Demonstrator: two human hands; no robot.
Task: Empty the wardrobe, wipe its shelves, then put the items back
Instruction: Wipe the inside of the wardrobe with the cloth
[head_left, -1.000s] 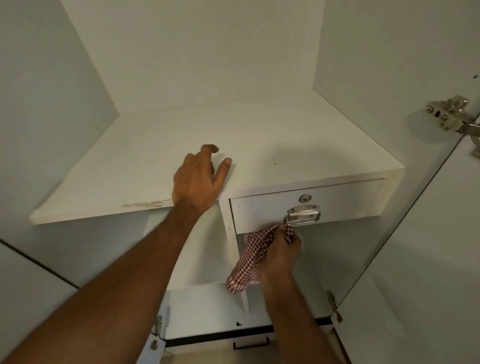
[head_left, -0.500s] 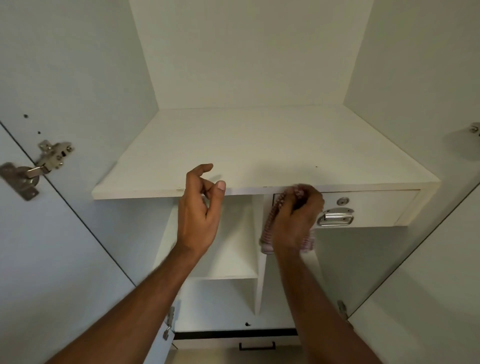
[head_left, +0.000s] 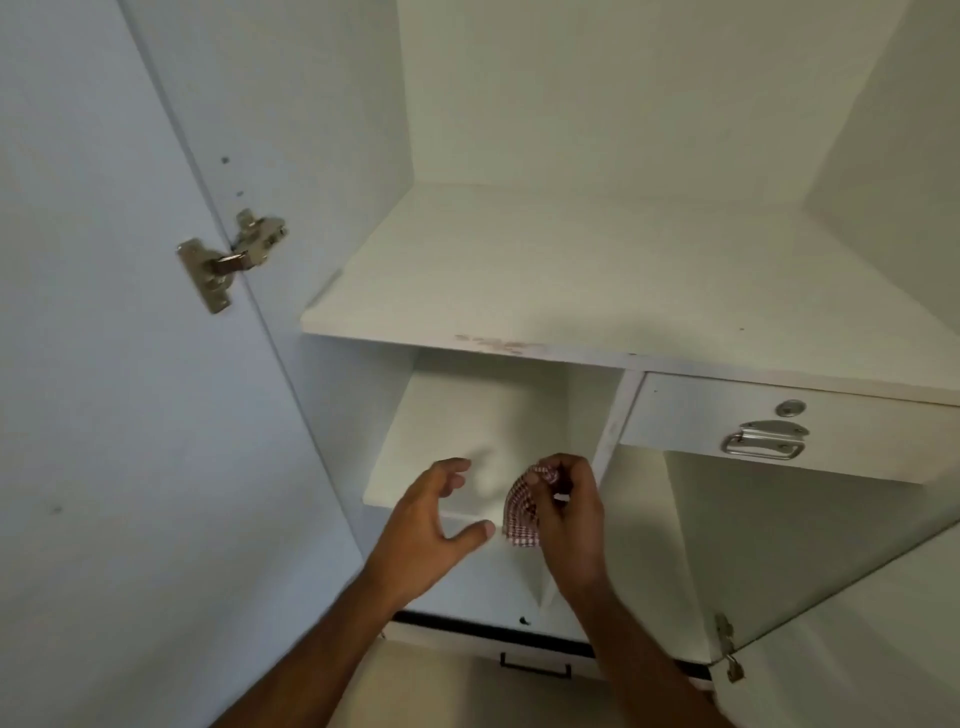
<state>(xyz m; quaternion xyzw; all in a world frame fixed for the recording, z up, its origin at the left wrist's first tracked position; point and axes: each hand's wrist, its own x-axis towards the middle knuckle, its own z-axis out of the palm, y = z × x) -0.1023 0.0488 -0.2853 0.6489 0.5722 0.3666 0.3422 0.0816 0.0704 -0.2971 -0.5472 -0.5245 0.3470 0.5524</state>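
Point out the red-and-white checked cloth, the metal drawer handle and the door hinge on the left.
Red-and-white checked cloth (head_left: 521, 512): head view, middle of the hanging folds.
Metal drawer handle (head_left: 763, 446): head view, its looped bail.
Metal door hinge (head_left: 228, 262): head view, its arm.

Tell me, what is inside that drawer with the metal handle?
That cannot be seen: the drawer is closed, showing only its white front, a round lock and a metal handle. The space directly under it looks bare.
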